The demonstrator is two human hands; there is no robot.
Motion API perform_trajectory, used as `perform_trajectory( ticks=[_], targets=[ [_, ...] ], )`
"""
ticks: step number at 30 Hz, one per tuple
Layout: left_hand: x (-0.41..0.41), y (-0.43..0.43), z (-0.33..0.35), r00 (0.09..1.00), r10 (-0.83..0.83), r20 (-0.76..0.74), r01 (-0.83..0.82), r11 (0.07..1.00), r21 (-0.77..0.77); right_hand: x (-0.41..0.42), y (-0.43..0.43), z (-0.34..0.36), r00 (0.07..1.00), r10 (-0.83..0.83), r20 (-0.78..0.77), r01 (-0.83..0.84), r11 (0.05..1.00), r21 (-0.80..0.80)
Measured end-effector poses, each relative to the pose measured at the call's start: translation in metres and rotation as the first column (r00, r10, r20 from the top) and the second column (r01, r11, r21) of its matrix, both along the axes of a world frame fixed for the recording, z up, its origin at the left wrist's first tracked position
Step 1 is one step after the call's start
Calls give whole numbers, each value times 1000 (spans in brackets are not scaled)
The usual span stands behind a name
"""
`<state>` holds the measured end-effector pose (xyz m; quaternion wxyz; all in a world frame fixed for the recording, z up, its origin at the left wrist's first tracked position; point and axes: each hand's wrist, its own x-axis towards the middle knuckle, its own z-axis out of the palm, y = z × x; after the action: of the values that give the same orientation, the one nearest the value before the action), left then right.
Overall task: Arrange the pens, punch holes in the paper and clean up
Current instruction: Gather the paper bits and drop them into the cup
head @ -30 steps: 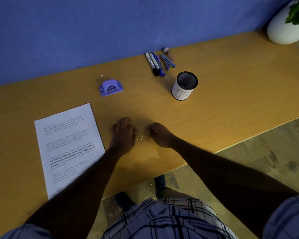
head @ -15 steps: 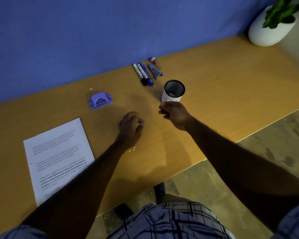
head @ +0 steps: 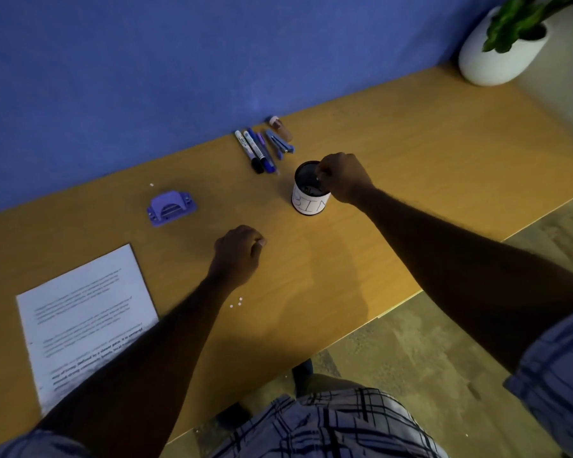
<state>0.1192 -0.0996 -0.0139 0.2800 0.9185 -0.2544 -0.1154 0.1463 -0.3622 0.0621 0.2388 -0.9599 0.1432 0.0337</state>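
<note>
Three paper dots (head: 236, 302) on table (head: 427, 133) | just behind your curled, empty-looking left hand (head: 237, 251) | right hand (head: 343, 175) pinched over bin (head: 309, 196)

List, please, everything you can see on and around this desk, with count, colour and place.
Desk: one, orange-brown, along blue wall.
Paper: one white printed sheet, near left.
Hole punch: one, purple, beyond the paper.
Pens: several, blue, black and white, side by side by the wall.
Bin cup: one, black mesh, white label, right of centre.
Paper dots: few, white, near front edge.
Plant pot: one, white, far right.
Left hand: curled, above desk.
Right hand: pinched over the cup.
</note>
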Motion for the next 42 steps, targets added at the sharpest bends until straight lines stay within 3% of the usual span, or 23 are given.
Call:
perform_trajectory(
  ticks=[4,9,15,19,22,26,32,42],
  targets=[
    [0,4,-1,1000,8,-13,-8,1000,18,5,-2,2,1000,2,-25,-5,993,-116],
    [-1,7,-4,999,41,-10,-41,999,-21,4,-5,2,989,143,-49,-151,952,-265],
    [-5,20,-10,996,79,-34,-79,997,-1,-14,2,-2,942,172,287,-128,978,-166],
    [-11,33,-11,995,83,-63,-82,997,13,-35,29,-10,889,251,383,-234,968,-92],
    [-19,51,-13,998,37,-44,-35,998,45,-57,51,-28,896,296,332,-309,951,-15],
    [-35,84,-19,996,-95,-2,93,972,216,-85,76,-58,893,425,148,-433,901,25],
    [-93,113,-30,993,-96,67,53,882,468,-119,100,-93,889,453,-62,-448,890,80],
    [-129,98,-48,997,-18,77,-19,893,450,-158,118,-118,852,503,-145,-513,857,-42]
  ],
)
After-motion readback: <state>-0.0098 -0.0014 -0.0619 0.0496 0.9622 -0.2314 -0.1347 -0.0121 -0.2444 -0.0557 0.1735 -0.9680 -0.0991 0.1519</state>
